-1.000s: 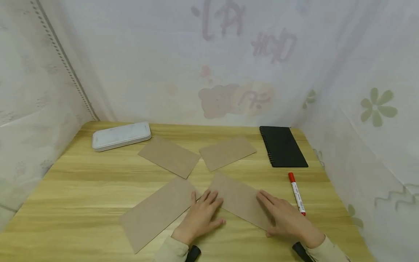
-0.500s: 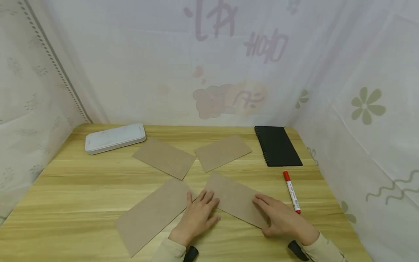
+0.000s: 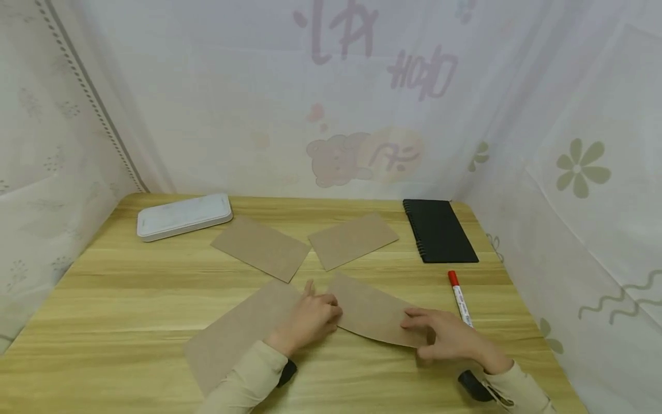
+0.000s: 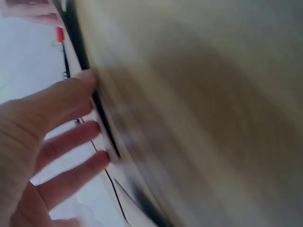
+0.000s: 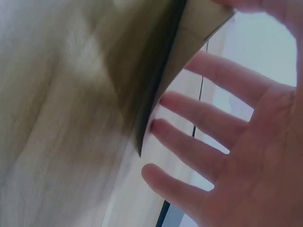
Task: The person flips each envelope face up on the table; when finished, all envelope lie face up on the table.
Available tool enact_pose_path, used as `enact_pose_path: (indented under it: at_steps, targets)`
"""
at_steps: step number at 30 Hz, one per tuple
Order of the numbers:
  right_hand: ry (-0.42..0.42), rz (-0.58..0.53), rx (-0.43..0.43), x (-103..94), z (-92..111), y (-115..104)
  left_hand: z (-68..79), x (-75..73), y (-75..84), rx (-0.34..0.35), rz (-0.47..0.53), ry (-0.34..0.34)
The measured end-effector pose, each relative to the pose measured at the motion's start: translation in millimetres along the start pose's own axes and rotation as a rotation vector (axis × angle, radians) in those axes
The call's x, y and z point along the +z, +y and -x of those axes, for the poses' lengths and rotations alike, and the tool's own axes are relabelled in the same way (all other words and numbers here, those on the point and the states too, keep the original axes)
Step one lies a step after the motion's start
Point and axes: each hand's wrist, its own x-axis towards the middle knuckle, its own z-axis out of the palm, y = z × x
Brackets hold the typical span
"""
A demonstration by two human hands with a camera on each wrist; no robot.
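A rectangular brown kraft paper sheet (image 3: pixel 373 310) lies at the near right of the group, its near edge bowed and raised off the table. My left hand (image 3: pixel 312 318) pinches its left end; in the left wrist view the thumb is on the near side, with fingers (image 4: pixel 78 137) behind. At the other end, my right hand (image 3: pixel 449 336) pinches the sheet, fingers on top and thumb at the near corner. The right wrist view shows the lifted paper (image 5: pixel 196 26) curving between thumb and fingers. Partly under my left forearm lies another brown sheet (image 3: pixel 233 336).
Two more brown sheets (image 3: pixel 261 248) lie farther back on the wooden table (image 3: pixel 103 322). A white case (image 3: pixel 185 216) stands back left. On the right are a black spiral notebook (image 3: pixel 441 231) and a red-capped marker (image 3: pixel 459 292), its lower end behind my right hand.
Both hands lay on the near right sheet; my left fingers have curled round its left end, and the right thumb has come under its corner. The near edge has risen from the table.
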Motion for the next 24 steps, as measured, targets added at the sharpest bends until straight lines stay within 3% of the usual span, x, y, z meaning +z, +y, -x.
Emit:
enact_pose_path:
  at_steps: [9, 15, 24]
  targets:
    - [0.005, -0.220, -0.007, -8.8, 1, 15, -1.5, -7.6, -10.4, 0.102, -0.001, -0.043]
    - [-0.031, -0.410, 0.042, -12.6, 3, 24, -3.6, -10.1, -12.4, 0.037, 0.122, -0.076]
    - [0.005, -0.471, 0.080, -15.0, 7, 26, -7.8, -13.2, -18.7, 0.087, 0.149, -0.008]
